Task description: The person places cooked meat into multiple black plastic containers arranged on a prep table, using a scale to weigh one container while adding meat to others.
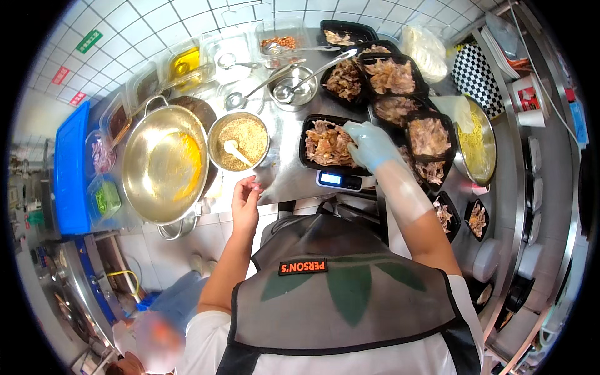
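Observation:
My right hand (370, 143), in a thin translucent glove, reaches over the right side of a black plastic tray (303, 157) piled with shredded cooked meat (326, 143). Its fingertips touch the meat; whether they pinch any is hidden. The tray rests on a digital kitchen scale (340, 180) with a lit display, at the table's front edge. Bare and loosely curled, my left hand (246, 197) hovers at the same edge with nothing seen in it. Just beyond it stands a metal bowl (268, 140) of chopped nuts or seeds, with a white scoop (236, 152) inside.
A large metal basin (140, 187) with yellow residue stands left. Behind are a steel pot (307, 105) holding ladles and a container of yellow oil (183, 65). Stacked meat trays (429, 133) and a noodle bowl (490, 159) crowd the right. Another person (173, 300) is at lower left.

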The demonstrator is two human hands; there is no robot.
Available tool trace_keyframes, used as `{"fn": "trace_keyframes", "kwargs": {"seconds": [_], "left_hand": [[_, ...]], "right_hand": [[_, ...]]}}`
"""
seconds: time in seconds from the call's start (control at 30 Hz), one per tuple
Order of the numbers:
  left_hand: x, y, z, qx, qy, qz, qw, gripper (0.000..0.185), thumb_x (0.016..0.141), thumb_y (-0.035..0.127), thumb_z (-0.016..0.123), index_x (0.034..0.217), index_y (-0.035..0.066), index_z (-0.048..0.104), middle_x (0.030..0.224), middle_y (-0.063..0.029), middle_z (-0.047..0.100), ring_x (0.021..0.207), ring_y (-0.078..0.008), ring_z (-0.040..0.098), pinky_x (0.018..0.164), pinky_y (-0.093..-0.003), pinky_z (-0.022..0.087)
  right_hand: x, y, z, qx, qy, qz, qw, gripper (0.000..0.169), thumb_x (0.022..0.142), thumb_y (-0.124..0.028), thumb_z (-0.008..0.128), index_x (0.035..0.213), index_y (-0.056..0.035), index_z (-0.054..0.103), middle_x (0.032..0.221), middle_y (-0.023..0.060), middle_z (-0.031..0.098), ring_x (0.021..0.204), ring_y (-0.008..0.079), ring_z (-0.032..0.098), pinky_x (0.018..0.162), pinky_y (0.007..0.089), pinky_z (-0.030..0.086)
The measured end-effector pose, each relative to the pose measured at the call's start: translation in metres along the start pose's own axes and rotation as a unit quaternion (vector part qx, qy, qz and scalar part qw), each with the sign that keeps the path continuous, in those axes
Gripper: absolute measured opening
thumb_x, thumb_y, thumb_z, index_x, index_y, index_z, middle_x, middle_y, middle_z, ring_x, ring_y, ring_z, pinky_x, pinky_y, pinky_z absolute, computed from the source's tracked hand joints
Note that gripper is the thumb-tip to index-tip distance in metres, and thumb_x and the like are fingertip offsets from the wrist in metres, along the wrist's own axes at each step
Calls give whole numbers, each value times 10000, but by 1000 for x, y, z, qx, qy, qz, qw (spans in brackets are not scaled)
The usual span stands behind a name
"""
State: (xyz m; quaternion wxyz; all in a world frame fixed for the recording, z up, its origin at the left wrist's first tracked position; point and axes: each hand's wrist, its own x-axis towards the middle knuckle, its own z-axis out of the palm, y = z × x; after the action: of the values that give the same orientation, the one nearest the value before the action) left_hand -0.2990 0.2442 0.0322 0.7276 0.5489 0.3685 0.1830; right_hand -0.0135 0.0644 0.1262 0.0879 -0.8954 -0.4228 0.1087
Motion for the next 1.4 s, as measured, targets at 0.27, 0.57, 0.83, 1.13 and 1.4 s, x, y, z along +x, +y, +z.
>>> {"fn": "trace_keyframes", "kwargs": {"seconds": [0.27,0.57,0.83,1.13,1.4], "left_hand": [[-3,-7,-8,-31,4,-14,999,260,974,105,526,1231,79,556,1083,-52,610,947,-129,588,841,-266,465],[14,-1,-1,-11,-22,3,1000,259,979,110,524,1232,69,556,1073,-50,615,932,-122,588,831,-259,463],[15,10,22,-30,-50,-21,998,264,960,74,569,1221,47,541,1018,-37,598,918,-120,576,822,-251,460],[23,9,38,9,-91,3,996,272,972,100,537,1242,65,550,1069,-65,619,935,-128,591,850,-276,474],[9,9,27,-26,-66,-12,997,264,958,104,580,1215,50,546,1033,-44,604,927,-129,580,823,-258,450]], "right_hand": [[4,6,-5,50,-17,54,997,193,791,-51,615,984,-66,620,955,202,615,915,376,614,792,391,490],[-63,21,-31,700,109,180,683,323,811,62,571,1133,61,589,1026,189,660,915,266,691,625,241,532],[-268,159,-11,459,326,359,744,232,857,-1,628,1081,42,590,815,128,651,577,150,599,475,245,471],[-246,137,-30,165,253,354,885,426,847,-292,709,1168,-16,659,980,162,685,794,211,641,767,324,518],[-57,-11,-40,54,-42,185,980,441,902,-369,601,1205,-49,586,1042,248,661,976,394,640,865,436,506]]}}
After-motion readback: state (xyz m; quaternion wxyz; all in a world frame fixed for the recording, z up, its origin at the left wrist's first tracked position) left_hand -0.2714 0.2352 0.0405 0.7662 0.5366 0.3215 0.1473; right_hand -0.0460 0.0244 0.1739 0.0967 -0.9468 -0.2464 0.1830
